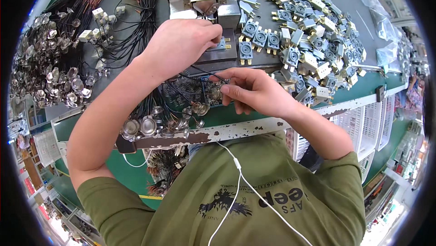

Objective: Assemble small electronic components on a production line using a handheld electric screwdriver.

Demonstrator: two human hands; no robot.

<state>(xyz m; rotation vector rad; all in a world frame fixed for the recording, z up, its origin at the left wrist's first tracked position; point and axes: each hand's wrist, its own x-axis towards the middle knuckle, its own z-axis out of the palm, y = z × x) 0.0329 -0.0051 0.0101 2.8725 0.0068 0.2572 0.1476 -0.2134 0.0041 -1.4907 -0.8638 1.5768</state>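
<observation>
My left hand (pixel 184 44) is closed, with thumb and fingertips pressed together at a small grey plastic connector block (pixel 221 44) with brass prongs. The block lies on the dark metal base (pixel 226 54) of a bench press (pixel 206 3); part of it is hidden under my fingers. Lower and to the right, my right hand (pixel 259 92) has thumb and forefinger closed around a thin black wire (pixel 205 71). That wire runs up toward the underside of my left hand. Below my hands, several metal-capped wire leads (pixel 181 121) lie along the table edge.
Grey and white connector blocks (pixel 313 41) are heaped on the right. Bundled black wires with copper ends (pixel 146 14) and a pile of metal caps (pixel 54 69) cover the left. A chipped white table rail (pixel 236 130) runs before me, with white plastic crates (pixel 359 128) beyond it on the right.
</observation>
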